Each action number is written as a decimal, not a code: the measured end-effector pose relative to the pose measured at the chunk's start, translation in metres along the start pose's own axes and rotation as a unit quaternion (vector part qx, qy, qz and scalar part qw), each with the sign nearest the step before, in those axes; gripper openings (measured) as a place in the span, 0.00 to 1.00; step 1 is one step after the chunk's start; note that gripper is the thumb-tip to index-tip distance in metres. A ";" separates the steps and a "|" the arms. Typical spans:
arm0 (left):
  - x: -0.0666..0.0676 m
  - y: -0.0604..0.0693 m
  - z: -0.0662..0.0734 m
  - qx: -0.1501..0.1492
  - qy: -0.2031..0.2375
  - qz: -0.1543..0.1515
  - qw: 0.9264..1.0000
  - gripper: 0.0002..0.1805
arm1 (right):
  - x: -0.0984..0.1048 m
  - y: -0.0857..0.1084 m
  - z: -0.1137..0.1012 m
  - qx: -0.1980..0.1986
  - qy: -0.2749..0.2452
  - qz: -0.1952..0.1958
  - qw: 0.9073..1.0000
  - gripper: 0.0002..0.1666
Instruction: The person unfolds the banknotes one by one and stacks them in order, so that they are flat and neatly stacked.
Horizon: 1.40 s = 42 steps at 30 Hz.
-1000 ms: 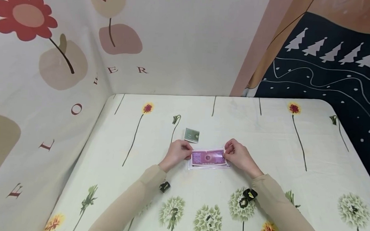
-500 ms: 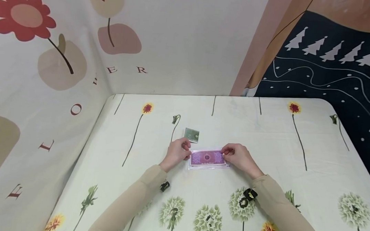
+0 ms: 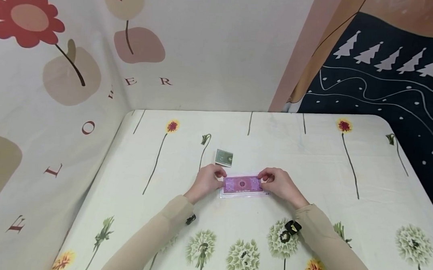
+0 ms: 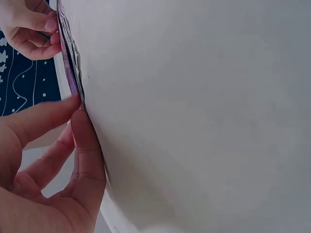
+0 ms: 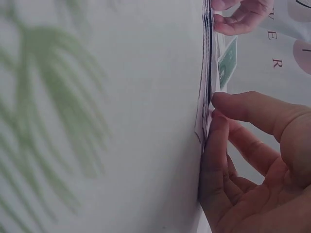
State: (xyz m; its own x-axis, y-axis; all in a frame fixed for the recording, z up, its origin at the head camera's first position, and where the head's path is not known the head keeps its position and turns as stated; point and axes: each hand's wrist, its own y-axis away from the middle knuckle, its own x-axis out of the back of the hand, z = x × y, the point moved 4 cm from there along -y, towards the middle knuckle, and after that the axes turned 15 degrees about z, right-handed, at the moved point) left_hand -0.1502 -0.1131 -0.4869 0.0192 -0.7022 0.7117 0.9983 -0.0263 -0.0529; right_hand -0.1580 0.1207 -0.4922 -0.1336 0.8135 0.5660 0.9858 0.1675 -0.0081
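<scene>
A purple banknote (image 3: 242, 185) lies face up on top of a thin stack of paper, with a clear, pale edge showing below it. My left hand (image 3: 206, 182) pinches its left end between thumb and fingers. At the right end, my right hand (image 3: 281, 186) pinches the corner the same way. Seen edge-on in the right wrist view, the stack (image 5: 206, 68) has several layers, and both hands are at its ends. A small green banknote (image 3: 224, 158) marked with a 2, apparently folded, rests just behind the left fingers.
A white flower-printed cloth (image 3: 310, 155) covers the table. A white printed curtain (image 3: 213, 50) hangs at the back and left. Dark cloth with white trees (image 3: 378, 89) hangs at the right.
My left fingers rose slightly toward the green banknote, then came back down to the purple banknote's left end. My right fingers shifted slightly left along it. The green banknote stayed put.
</scene>
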 end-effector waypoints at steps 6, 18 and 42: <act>0.001 0.004 0.004 -0.056 -0.003 -0.013 0.998 0.15 | -0.002 0.000 0.001 0.015 0.012 -0.005 1.000 0.12; 0.001 0.002 0.003 -0.058 -0.002 -0.019 0.998 0.16 | -0.005 0.001 0.000 0.025 0.022 0.005 0.999 0.12; 0.032 -0.004 -0.020 0.034 0.115 0.041 0.992 0.14 | 0.002 0.001 -0.028 0.037 -0.035 0.064 0.997 0.14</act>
State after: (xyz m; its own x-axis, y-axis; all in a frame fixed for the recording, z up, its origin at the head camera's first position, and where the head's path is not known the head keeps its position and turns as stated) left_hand -0.1549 -0.1494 -0.4775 0.0961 -0.8435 0.5285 0.9954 0.0811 -0.0515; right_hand -0.1546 0.1067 -0.4681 -0.0159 0.8674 0.4974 0.9855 0.0977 -0.1388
